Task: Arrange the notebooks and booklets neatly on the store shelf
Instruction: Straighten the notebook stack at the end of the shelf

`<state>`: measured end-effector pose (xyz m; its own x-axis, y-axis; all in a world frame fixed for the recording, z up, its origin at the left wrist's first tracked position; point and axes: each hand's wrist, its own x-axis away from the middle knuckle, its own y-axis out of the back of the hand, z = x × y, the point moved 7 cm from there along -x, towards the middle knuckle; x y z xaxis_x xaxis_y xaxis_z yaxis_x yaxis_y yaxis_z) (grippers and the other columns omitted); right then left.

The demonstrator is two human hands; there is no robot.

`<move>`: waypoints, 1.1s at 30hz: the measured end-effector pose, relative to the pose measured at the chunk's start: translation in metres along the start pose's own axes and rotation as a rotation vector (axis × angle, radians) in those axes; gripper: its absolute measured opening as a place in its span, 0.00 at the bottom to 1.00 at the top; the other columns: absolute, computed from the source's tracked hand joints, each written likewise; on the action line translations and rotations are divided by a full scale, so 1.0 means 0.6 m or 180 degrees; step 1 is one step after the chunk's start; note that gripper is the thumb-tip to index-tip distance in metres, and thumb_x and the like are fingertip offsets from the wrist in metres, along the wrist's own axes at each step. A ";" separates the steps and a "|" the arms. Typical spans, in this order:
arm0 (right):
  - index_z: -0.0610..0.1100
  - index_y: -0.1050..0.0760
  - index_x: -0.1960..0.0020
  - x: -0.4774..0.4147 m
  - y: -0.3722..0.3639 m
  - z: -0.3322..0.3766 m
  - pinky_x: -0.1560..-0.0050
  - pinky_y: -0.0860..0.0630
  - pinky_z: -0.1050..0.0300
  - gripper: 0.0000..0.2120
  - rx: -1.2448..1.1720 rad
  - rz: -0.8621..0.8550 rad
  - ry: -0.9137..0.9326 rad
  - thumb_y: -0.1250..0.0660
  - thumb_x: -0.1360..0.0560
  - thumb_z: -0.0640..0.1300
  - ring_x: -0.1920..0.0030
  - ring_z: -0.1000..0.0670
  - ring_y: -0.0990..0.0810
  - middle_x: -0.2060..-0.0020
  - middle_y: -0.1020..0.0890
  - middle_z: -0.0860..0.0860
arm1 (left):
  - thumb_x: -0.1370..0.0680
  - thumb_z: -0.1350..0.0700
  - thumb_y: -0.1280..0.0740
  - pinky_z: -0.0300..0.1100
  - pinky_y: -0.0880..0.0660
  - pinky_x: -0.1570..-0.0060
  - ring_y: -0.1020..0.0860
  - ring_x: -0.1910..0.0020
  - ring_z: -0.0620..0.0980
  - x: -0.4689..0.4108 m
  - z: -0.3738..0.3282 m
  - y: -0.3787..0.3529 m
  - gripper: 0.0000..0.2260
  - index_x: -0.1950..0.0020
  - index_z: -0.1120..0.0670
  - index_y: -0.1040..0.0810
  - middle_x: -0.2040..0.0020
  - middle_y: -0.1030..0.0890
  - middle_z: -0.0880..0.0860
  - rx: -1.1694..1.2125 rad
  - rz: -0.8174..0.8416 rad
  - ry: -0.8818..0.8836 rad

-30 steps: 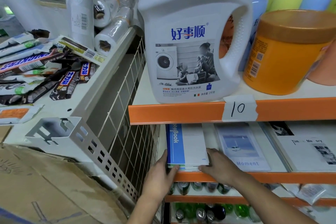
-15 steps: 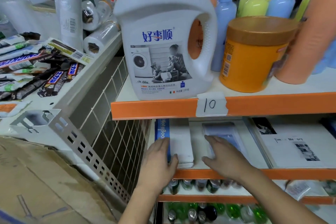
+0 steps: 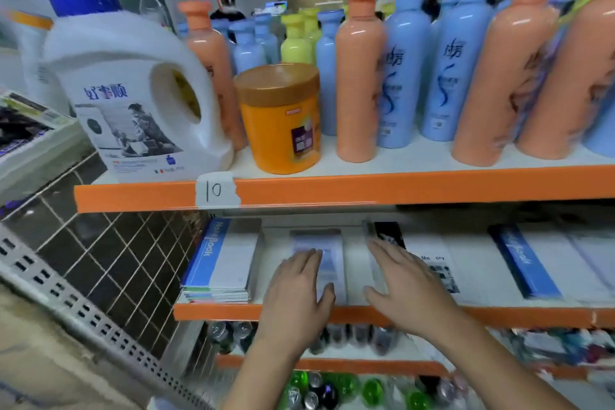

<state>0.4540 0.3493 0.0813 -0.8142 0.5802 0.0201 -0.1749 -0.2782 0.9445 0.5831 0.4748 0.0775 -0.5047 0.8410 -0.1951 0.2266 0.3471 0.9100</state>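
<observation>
STEP: aligning booklets at shelf (image 3: 499, 313) front edge | left hand (image 3: 298, 289): flat, pressing pale booklet (image 3: 327, 243) | right hand (image 3: 404, 280): flat, touching Memory booklet (image 3: 436, 265) | NEXT: probably nudging edges parallel

Orange-edged store shelf (image 3: 499, 314), middle tier. Both hands lie flat with straight fingers: the left hand (image 3: 296, 289) on a small pale-blue booklet (image 3: 316, 238), the right hand (image 3: 406, 286) on the left edge of a black-and-white photo booklet (image 3: 432, 260). A stack of blue-spined white notebooks (image 3: 219, 263) lies at the left end. Above stand a white plastic detergent jug (image 3: 133, 103) and an orange tub (image 3: 283, 116).
</observation>
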 end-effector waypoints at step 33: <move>0.48 0.48 0.19 0.141 0.113 -0.497 0.23 0.42 0.54 0.35 0.0124 0.0151 -0.1043 0.41 0.20 0.59 0.21 0.51 0.43 0.20 0.44 0.53 | 0.18 0.45 0.40 0.42 0.39 0.27 0.35 0.27 0.50 -0.112 -0.432 -0.285 0.25 0.22 0.51 0.37 0.25 0.32 0.48 0.0068 0.0631 -0.0544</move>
<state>0.2081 0.1510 0.0490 -0.5984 0.7845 0.1629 -0.1145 -0.2849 0.9517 0.3621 0.2515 0.0300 -0.3009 0.9507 -0.0743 0.3254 0.1756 0.9291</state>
